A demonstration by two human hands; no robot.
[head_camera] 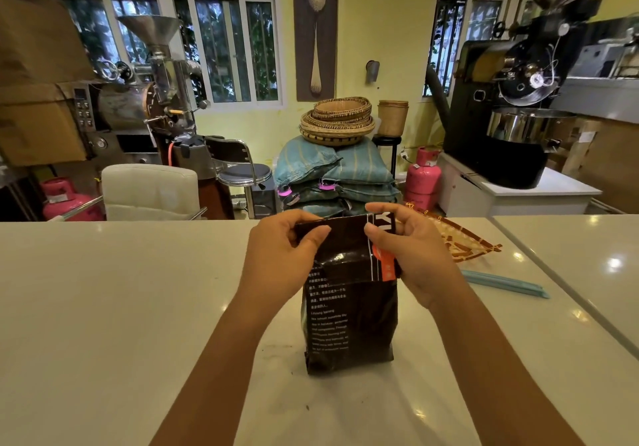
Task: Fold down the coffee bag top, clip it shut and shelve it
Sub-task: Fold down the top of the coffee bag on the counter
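Note:
A dark brown coffee bag [351, 324] with white print stands upright on the white counter [121, 307], right in front of me. Its top flap is bent over toward me and hangs down the front, showing an orange stripe. My left hand [280, 255] pinches the flap's left end, thumb in front and fingers behind. My right hand [411, 252] grips the right end the same way. A long pale blue sealing clip [505, 283] lies flat on the counter to the right of the bag, untouched.
A brown and orange patterned flat piece [460, 238] lies behind my right hand. A counter seam [553, 293] runs diagonally at right. Beyond the counter stand a white chair [148, 189], stacked sacks with baskets [335, 169], pink gas cylinders [423, 179] and two roasting machines [511, 106].

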